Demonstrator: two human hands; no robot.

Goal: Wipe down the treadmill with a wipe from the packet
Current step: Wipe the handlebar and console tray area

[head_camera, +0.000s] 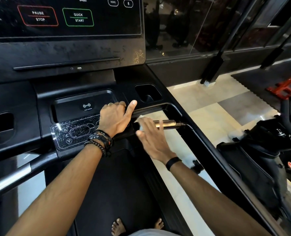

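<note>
The black treadmill console point(66, 53) fills the upper left, with a charging tray point(83, 106) and a glossy button panel point(74, 133) below it. My left hand point(115, 118) rests on the console's lower edge, fingers curled over it and thumb stretched out. My right hand point(151, 135) lies over the metal handlebar sensor point(166, 124), fingers fairly straight and blurred. A white wipe point(142, 119) shows under its fingers, pressed against the bar. The packet is not in view.
A cup holder point(147, 93) sits right of the tray. The treadmill's right side rail point(209, 147) runs diagonally down. Another black exercise machine point(269, 147) stands on the tiled floor at right. The running belt point(114, 188) and my bare feet are below.
</note>
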